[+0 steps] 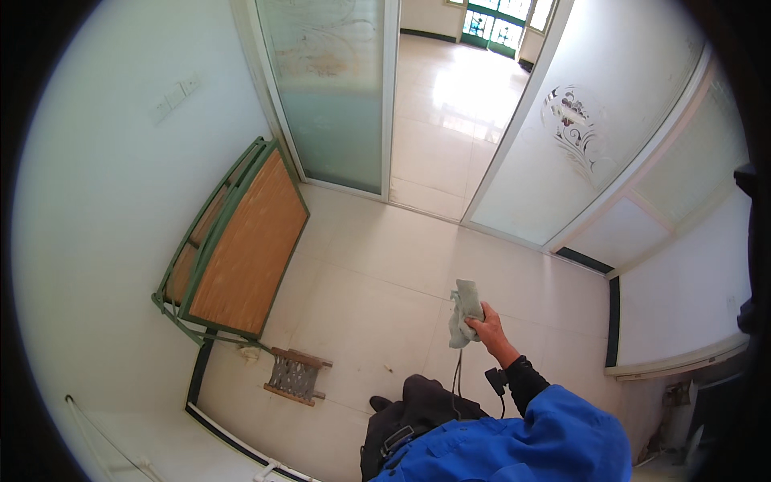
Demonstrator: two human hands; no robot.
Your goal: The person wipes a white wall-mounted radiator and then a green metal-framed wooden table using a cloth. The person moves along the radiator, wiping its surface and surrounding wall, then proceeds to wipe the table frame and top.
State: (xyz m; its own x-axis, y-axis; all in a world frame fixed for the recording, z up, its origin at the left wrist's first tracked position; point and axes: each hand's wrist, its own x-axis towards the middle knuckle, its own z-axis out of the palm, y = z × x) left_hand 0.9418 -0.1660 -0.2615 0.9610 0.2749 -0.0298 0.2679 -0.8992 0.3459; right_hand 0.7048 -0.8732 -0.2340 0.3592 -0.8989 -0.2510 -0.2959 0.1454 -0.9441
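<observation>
A crumpled pale grey-green cloth (pixel 465 313) is gripped in my right hand (pixel 493 331), held out in front of my body above the tiled floor. My thumb lies over the cloth, and part of it hangs loose to the left. Dark cables (pixel 458 379) run down below the cloth toward my waist. Close to my right cuff hangs a small black plug or adapter (pixel 496 379) on a cord. My left hand is out of view. On that side, a low folding stool (pixel 294 376) with wooden rails and a woven seat lies on the floor.
Against the left wall leans a folded green metal frame with wood-coloured panels (pixel 250 247). Frosted sliding glass doors (pixel 331 108) stand ahead, parted at a gap into a bright tiled room (pixel 440 126). White pipe (pixel 229 434) follows the lower left wall. A ledge (pixel 680 361) juts out at right.
</observation>
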